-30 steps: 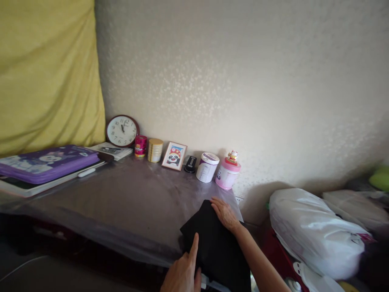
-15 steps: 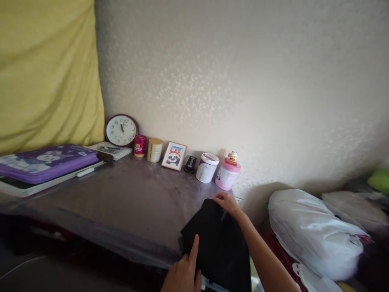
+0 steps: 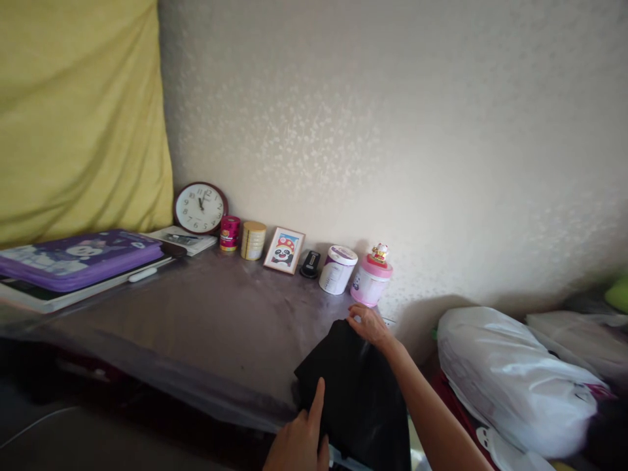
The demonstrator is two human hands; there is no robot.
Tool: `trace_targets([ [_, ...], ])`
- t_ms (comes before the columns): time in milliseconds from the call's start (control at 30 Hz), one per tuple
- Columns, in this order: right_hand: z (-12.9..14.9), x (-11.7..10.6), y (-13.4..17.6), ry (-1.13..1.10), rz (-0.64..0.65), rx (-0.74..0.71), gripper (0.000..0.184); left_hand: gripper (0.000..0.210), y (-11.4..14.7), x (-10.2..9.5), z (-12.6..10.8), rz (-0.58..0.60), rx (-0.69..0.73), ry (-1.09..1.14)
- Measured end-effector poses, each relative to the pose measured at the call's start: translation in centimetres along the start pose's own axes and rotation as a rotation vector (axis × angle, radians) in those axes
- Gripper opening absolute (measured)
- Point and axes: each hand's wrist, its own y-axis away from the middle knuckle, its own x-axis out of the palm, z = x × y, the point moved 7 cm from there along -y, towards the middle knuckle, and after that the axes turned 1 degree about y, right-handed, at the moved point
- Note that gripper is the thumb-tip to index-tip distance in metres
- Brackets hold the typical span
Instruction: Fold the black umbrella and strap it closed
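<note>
A black plastic bag point(image 3: 353, 392) lies spread over the table's near right corner and hangs down past it. At its top edge my right hand point(image 3: 369, 325) is closed in a pinch on the black material. My left hand point(image 3: 296, 445) is at the bag's lower left side, index finger stretched up along it and thumb bent below. Its other fingers are hidden, but it appears to grip the bag's side. Below the bag, beside my left thumb, a pale bluish edge point(image 3: 343, 460) shows; its kind is unclear.
Along the wall stand a clock point(image 3: 200, 208), pink tin point(image 3: 229, 234), yellow-lidded can point(image 3: 253, 241), panda picture point(image 3: 284, 250), black stapler-like object point(image 3: 309, 264), white tub point(image 3: 338, 270) and pink tub point(image 3: 371, 281) bearing a figurine. A purple case point(image 3: 81, 258) lies left; white bags point(image 3: 515, 373) right.
The view has shifted slightly, so everything appears a little further right. Both hands keep their places on the black bag; the right hand's fingers have bent slightly.
</note>
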Motion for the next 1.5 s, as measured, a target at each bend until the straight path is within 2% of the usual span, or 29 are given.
trace_targets([
  [233, -0.9, 0.5, -0.9, -0.029, 0.038, 0.004, 0.011, 0.072, -0.3, 0.1, 0.0, 0.012, 0.002, -0.027],
  [567, -0.3, -0.4, -0.9, -0.094, 0.058, 0.034, 0.007, 0.072, -0.4, 0.3, 0.1, 0.017, 0.001, -0.04],
  [833, -2.0, 0.9, -1.1, -0.287, 0.122, 0.186, 0.021, 0.07, -0.4, 0.4, 0.1, 0.023, 0.021, -0.029],
  [967, -2.4, 1.5, -1.0, -0.319, 0.142, 0.208, 0.024, 0.07, -0.5, 0.6, 0.1, 0.029, 0.001, -0.061],
  [1100, -2.3, 3.1, -1.0, -0.295, 0.147, 0.232, 0.028, 0.071, -0.6, 1.0, 0.1, 0.047, -0.014, -0.057],
  [1233, -2.1, 3.9, -1.0, -0.186, 0.095, 0.27, 0.018, 0.07, -0.6, 1.0, 0.2, 0.036, -0.034, -0.052],
  [1333, -1.1, 2.2, -0.3, -0.085, -0.021, 0.297, 0.016, 0.071, -0.6, 0.9, 0.3, 0.025, -0.053, -0.064],
  [1433, 1.6, -0.2, 1.3, -0.015, -0.145, 0.211, 0.024, 0.071, -0.7, 1.0, 0.4, 0.02, -0.059, -0.057],
  [1467, 3.2, -0.7, 2.0, 0.01, -0.168, 0.081, 0.028, 0.071, -0.8, 1.1, 0.4, 0.017, -0.057, -0.051],
  [1500, 4.9, -0.6, 2.7, 0.009, -0.127, -0.07, 0.032, 0.071, -0.8, 1.2, 0.4, 0.018, -0.051, -0.048],
])
